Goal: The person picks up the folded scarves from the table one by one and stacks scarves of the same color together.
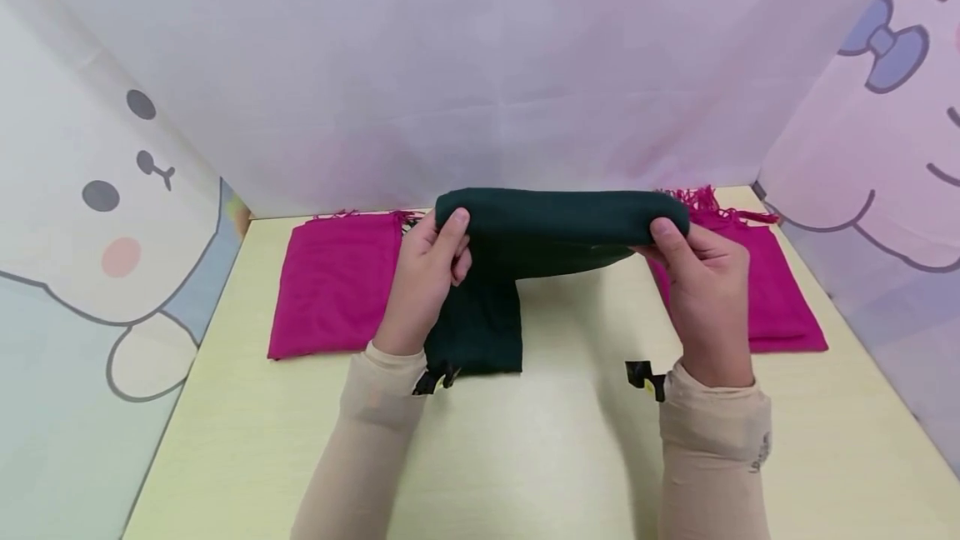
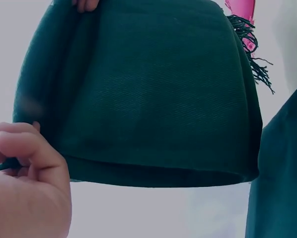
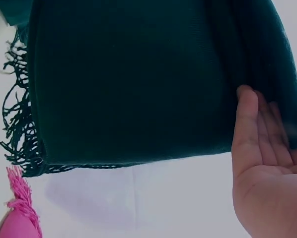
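A folded dark green scarf [image 1: 562, 215] with fringe [image 3: 19, 114] is held up above the table, stretched between both hands. The left hand [image 1: 427, 273] pinches its left end with the thumb in front. At the other end, the right hand [image 1: 705, 294] grips the fold between thumb and fingers. Below the left hand more dark green cloth [image 1: 480, 327] lies on the table; whether it joins the held scarf cannot be told. The wrist views show the left hand [image 2: 34, 183] and right hand [image 3: 272, 168] at the edges of the scarf, with some fingers hidden behind it.
One folded magenta scarf [image 1: 337, 286] with fringe lies at the left of the pale yellow table [image 1: 540, 457]. Another magenta scarf [image 1: 780, 298] lies at the right, partly behind the right hand. White cloth [image 1: 495, 65] hangs behind the table, and printed cartoon panels stand at both sides.
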Available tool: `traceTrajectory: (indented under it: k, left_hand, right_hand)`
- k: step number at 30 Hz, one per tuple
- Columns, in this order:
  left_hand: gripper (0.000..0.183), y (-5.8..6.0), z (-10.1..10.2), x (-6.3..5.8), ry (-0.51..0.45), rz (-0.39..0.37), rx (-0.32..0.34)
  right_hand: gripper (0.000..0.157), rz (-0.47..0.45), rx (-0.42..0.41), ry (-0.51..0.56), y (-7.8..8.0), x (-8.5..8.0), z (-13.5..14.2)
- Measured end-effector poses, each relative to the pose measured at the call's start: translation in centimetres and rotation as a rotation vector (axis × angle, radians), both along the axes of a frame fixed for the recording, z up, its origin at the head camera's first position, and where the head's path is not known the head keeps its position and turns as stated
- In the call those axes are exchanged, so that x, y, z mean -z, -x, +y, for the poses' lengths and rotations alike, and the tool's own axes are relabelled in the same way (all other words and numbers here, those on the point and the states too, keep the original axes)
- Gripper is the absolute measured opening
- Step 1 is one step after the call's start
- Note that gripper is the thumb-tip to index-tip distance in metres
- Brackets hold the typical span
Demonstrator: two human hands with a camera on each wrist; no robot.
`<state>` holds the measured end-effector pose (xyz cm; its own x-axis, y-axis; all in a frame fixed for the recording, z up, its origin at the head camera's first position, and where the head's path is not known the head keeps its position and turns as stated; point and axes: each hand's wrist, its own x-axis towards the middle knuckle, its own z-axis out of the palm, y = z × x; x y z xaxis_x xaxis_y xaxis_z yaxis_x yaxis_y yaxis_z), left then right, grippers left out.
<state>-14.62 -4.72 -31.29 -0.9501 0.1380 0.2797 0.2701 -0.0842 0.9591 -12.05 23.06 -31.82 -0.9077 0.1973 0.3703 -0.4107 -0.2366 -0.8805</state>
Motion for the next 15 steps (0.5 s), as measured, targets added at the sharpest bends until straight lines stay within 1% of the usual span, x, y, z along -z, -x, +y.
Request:
traceTrajectory:
  k: [4, 7, 8, 10, 15]
  left_hand:
    - [0.03, 0.6, -0.8, 1.1, 0.007, 0.014, -0.031]
    - [0.031, 0.8, -1.2, 1.4, 0.014, 0.023, -0.058]
    - [0.031, 0.9, -1.3, 1.3, 0.016, 0.024, -0.064]
    - [0.03, 0.6, -1.4, 0.6, 0.022, 0.02, -0.072]
    - [0.029, -0.2, -1.6, -1.1, 0.03, 0.008, -0.09]
  right_hand:
    - [0.031, 0.002, -0.047, 0.025, 0.4, 0.3, -0.5]
    - [0.03, 0.007, -0.062, 0.029, 0.8, 0.4, -1.0]
    - [0.029, 0.012, -0.054, 0.01, 0.9, 0.4, -1.2]
    - [0.029, 0.018, -0.056, -0.002, 1.1, 0.4, -1.5]
    - [0.028, 0.037, -0.087, 0.026, 1.6, 0.7, -2.1]
